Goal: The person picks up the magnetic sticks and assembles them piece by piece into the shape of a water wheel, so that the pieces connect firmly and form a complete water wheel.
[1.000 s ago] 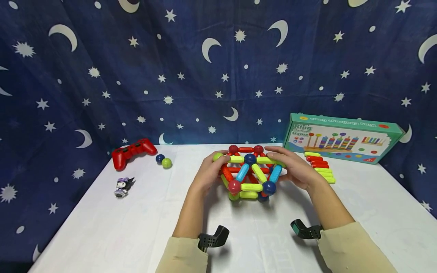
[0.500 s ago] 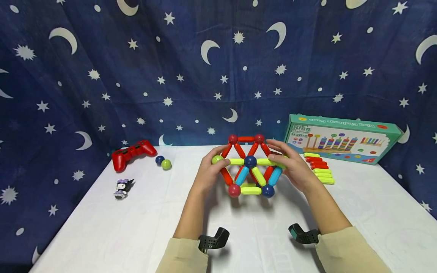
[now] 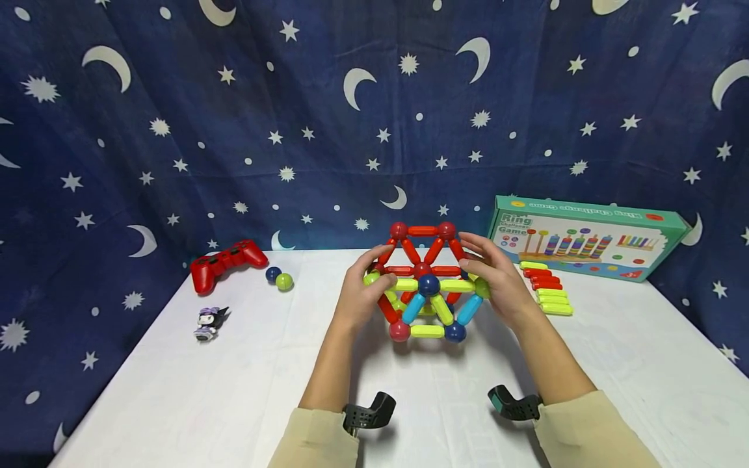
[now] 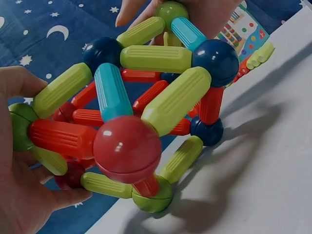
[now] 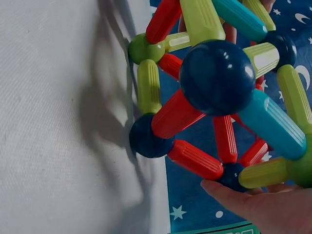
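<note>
A cage-like model of magnetic sticks and balls (image 3: 428, 286), in red, lime, light blue and dark blue, is held between both hands close over the white table (image 3: 433, 403). My left hand (image 3: 358, 291) grips its left side around a green corner ball (image 4: 20, 126), thumb toward me. On the opposite side, my right hand (image 3: 499, 276) holds the corner by another green ball (image 3: 482, 287), fingers spread along the back. The left wrist view shows a large red ball (image 4: 127, 146) at the near corner. A dark blue ball (image 5: 217, 77) fills the middle of the right wrist view.
Loose lime and red sticks (image 3: 547, 289) lie in a row at right, before a green Ring Challenge Game box (image 3: 588, 237). To the left are a red game controller (image 3: 228, 265), a blue ball (image 3: 273, 274), a green ball (image 3: 284, 281) and a small figurine (image 3: 209, 323).
Both hands have tipped the model: its far red side has risen and its near bottom edge has come lower and nearer. A red ball in its middle now shows.
</note>
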Tool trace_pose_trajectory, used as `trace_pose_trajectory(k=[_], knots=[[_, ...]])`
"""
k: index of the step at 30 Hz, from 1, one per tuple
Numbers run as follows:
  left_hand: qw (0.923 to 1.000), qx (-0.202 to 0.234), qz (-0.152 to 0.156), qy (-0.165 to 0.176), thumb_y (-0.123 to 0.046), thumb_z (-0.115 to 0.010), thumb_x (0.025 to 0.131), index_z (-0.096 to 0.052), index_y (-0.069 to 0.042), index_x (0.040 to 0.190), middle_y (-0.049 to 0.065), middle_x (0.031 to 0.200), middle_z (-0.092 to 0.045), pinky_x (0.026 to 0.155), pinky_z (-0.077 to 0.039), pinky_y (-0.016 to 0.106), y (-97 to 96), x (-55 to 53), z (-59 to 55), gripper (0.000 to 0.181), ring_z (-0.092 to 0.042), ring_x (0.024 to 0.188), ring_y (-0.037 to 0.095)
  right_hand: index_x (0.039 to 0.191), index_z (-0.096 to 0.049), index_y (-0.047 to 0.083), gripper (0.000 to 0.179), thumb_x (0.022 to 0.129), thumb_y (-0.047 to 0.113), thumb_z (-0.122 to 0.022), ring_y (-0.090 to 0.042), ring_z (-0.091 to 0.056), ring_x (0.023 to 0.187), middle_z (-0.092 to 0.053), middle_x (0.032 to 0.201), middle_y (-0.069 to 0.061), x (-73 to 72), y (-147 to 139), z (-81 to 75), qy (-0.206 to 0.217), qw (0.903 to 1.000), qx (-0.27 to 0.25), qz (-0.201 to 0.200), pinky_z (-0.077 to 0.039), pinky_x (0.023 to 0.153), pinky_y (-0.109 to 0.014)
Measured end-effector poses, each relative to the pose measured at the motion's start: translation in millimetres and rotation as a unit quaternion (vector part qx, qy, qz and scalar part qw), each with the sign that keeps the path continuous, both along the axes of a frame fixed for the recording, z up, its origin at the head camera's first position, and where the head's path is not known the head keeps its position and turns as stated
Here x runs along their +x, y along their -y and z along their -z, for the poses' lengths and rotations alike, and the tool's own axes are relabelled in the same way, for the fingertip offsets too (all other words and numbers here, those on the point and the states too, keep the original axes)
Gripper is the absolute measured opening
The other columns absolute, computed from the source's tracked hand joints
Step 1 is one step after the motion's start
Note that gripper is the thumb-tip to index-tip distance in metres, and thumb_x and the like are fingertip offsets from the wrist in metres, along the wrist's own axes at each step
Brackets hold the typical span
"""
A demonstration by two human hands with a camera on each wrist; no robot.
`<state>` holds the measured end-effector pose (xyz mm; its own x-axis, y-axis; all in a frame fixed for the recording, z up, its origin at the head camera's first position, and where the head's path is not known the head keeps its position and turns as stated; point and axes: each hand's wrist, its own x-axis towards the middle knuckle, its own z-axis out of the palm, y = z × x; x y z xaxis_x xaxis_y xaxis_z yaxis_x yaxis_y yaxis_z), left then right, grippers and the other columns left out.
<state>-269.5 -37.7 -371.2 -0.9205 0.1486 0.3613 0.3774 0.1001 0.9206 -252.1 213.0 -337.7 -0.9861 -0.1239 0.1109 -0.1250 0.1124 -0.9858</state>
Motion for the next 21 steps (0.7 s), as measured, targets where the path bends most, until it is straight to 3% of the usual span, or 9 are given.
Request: trace_pose_trajectory(k=[7, 14, 21], knots=[[0.9984, -0.056, 0.003, 0.011, -0.019, -0.064, 0.085, -0.060, -0.016, 0.145, 0.008, 0.151, -0.055, 0.105, -0.053, 0.050, 4.7, 5.1, -8.7, 0.060, -0.053, 0.135, 0.029, 0.161, -0.031, 0.012, 0.064, 0.103, 0.019, -0.054, -0.039, -0.023, 0.155, -0.027, 0.169, -0.015, 1.0, 0.9, -3.1, 0.002, 0.9994, 0.035, 0.008, -0.025, 0.123, -0.064], [0.9902, -0.139, 0.006, -0.009, -0.018, -0.061, 0.082, -0.054, -0.017, 0.150, 0.007, 0.148, -0.055, 0.103, -0.053, 0.051, 6.3, 12.8, -22.0, 0.069, -0.056, 0.128, 0.030, 0.163, -0.031, 0.018, 0.068, 0.103, 0.035, -0.059, -0.042, -0.033, 0.152, -0.035, 0.165, -0.017, 5.2, 5.9, -12.5, 0.014, 0.9919, 0.119, 0.043, -0.033, 0.120, -0.063], [0.9825, -0.184, -0.032, 0.007, -0.023, -0.065, 0.089, -0.049, -0.019, 0.153, 0.004, 0.150, -0.053, 0.099, -0.057, 0.050, -2.0, 15.9, -24.1, 0.066, -0.054, 0.129, 0.026, 0.163, -0.031, 0.015, 0.069, 0.102, 0.029, -0.062, -0.049, -0.039, 0.146, -0.038, 0.163, -0.021, 8.9, 9.2, -9.0, -0.028, 0.9797, 0.191, 0.054, -0.044, 0.110, -0.064]])
